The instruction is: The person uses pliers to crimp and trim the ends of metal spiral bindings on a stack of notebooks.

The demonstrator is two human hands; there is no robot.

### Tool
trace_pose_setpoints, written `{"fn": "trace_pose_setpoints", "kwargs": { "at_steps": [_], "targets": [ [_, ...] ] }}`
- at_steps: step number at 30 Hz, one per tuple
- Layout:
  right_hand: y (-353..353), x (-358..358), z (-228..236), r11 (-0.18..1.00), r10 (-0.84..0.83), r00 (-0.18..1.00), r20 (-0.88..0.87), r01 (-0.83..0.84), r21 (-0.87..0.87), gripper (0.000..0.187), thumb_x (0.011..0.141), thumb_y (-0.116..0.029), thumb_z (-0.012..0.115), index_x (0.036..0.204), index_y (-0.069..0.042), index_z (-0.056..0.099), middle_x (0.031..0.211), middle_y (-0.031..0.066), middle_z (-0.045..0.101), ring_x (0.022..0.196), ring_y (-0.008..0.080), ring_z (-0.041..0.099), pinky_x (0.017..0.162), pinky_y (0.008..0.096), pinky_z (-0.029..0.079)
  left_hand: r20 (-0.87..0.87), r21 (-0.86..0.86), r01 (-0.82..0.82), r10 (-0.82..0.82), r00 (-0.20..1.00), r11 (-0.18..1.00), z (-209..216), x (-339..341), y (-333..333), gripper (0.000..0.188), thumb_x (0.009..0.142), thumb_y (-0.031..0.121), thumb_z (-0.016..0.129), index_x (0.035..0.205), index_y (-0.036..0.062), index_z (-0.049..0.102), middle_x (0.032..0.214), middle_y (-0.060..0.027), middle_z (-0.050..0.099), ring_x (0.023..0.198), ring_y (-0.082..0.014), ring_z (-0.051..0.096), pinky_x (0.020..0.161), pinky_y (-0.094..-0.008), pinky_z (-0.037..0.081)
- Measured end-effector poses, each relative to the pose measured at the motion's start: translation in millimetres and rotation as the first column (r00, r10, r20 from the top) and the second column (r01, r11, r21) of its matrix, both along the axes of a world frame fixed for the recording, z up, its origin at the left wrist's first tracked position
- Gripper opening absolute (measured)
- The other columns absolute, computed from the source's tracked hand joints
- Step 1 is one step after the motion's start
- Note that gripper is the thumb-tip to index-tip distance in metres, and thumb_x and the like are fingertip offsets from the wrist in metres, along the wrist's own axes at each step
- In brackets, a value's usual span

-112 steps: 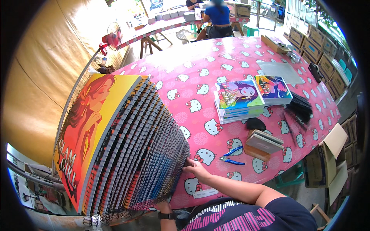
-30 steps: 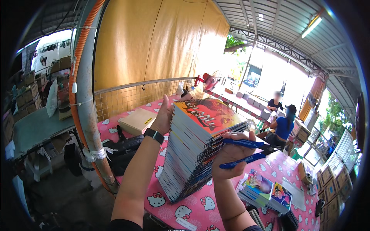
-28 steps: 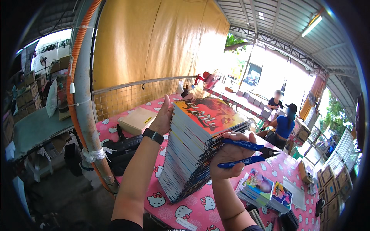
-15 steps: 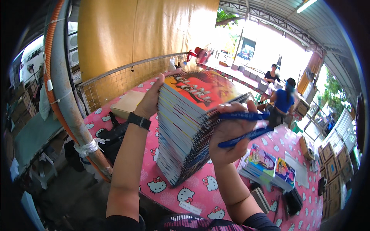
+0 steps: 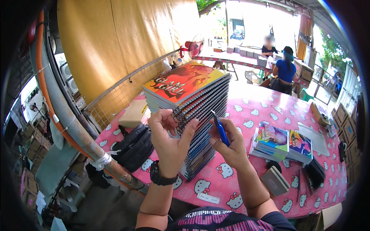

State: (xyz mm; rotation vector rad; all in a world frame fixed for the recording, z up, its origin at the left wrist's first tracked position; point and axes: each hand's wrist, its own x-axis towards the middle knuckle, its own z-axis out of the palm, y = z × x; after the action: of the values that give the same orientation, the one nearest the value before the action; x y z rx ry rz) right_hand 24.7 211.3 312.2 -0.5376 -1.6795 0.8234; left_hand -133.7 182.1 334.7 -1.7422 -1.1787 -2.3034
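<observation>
A tall stack of spiral notebooks [image 5: 185,82] stands before me, its top cover orange and red and its dark wire coils facing me and to the right. My left hand [image 5: 169,134], with a black watch on the wrist, is at the near corner of the stack by the upper coils. Its thumb and fingers are apart and hold nothing; whether the fingertips touch the wire is hard to tell. In my right hand [image 5: 233,144] is a pair of blue-handled pliers [image 5: 221,131], metal tip pointing up beside the coils.
Colourful notebooks [image 5: 271,138] lie to the right on the pink patterned tablecloth [image 5: 250,100], near a small grey box [image 5: 275,181] and black wire coils [image 5: 314,173]. At left are a black bag [image 5: 133,148], a brown box [image 5: 133,111] and a metal post [image 5: 83,123]. Two people sit farther back.
The stack, earlier tilted between both hands, now stands upright on the table. My left hand has come from its far side to the coils; the pliers have turned tip up in my right hand.
</observation>
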Motion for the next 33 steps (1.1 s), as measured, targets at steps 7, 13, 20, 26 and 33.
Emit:
{"fn": "trace_pose_setpoints", "kwargs": {
  "at_steps": [7, 13, 20, 26, 33],
  "targets": [
    [-4.4, 6.2, 4.1, 0.974, -0.145, 0.982, 0.124, 0.119, 0.194, 0.045, 0.074, -0.012, 0.067, 0.113, 0.001, 0.049, 0.094, 0.0093, 0.057, 0.089, 0.0188, 0.057, 0.082, 0.0309, 0.044, -0.108, 0.089, -0.068, 0.078, 0.991, 0.994, 1.1, 4.1, 10.4, 0.029, 0.077, 0.01, 0.073, 0.098, -0.0001, 0.056, 0.083, -0.006, 0.053, 0.066, -0.0131, 0.053, 0.062, -0.0243, 0.044],
    [-1.4, 1.0, 13.9, 0.902, -0.343, 0.925, 0.161, 0.276, 0.332, 0.045, 0.069, -0.024, 0.069, 0.103, 0.0, 0.052, 0.087, 0.0153, 0.057, 0.087, 0.0335, 0.055, 0.076, 0.0419, 0.045, -0.122, 0.018, -0.026, 0.028, 0.992, 1.0, 8.3, -0.4, -2.6, 0.027, 0.083, 0.009, 0.066, 0.105, -0.0019, 0.056, 0.093, -0.0038, 0.054, 0.079, -0.0076, 0.051, 0.071, -0.0198, 0.043],
    [-2.9, -0.3, 30.1, 0.88, -0.433, 0.878, 0.206, 0.362, 0.307, 0.045, 0.067, -0.028, 0.067, 0.1, 0.0, 0.054, 0.086, 0.0155, 0.057, 0.086, 0.0327, 0.056, 0.076, 0.0423, 0.046, 0.075, 0.068, 0.031, -0.036, 0.997, 0.997, 1.1, 12.5, 3.6, 0.025, 0.088, 0.014, 0.061, 0.106, -0.0025, 0.057, 0.096, -0.002, 0.055, 0.083, -0.007, 0.05, 0.075, -0.0194, 0.041],
    [-4.8, -1.1, 32.6, 0.837, -0.488, 0.842, 0.232, 0.375, 0.399, 0.045, 0.066, -0.028, 0.067, 0.1, 0.0, 0.054, 0.088, 0.0151, 0.056, 0.088, 0.0312, 0.055, 0.075, 0.0416, 0.046, 0.061, 0.05, -0.005, 0.002, 0.998, 0.999, -1.0, 12.0, 2.9, 0.024, 0.089, 0.014, 0.06, 0.106, -0.0029, 0.057, 0.099, -0.0034, 0.056, 0.085, -0.0076, 0.051, 0.076, -0.0195, 0.041],
    [-6.0, 0.7, 32.3, 0.873, -0.465, 0.831, 0.304, 0.374, 0.314, 0.036, 0.065, -0.028, 0.068, 0.092, -0.005, 0.059, 0.074, 0.0115, 0.059, 0.072, 0.028, 0.061, 0.064, 0.0396, 0.049, 0.057, 0.09, -0.047, 0.042, 0.997, 0.995, -1.0, 13.3, 5.1, 0.024, 0.087, 0.008, 0.062, 0.106, -0.0044, 0.058, 0.09, -0.003, 0.054, 0.076, -0.008, 0.05, 0.067, -0.0207, 0.043]
  ]
}}
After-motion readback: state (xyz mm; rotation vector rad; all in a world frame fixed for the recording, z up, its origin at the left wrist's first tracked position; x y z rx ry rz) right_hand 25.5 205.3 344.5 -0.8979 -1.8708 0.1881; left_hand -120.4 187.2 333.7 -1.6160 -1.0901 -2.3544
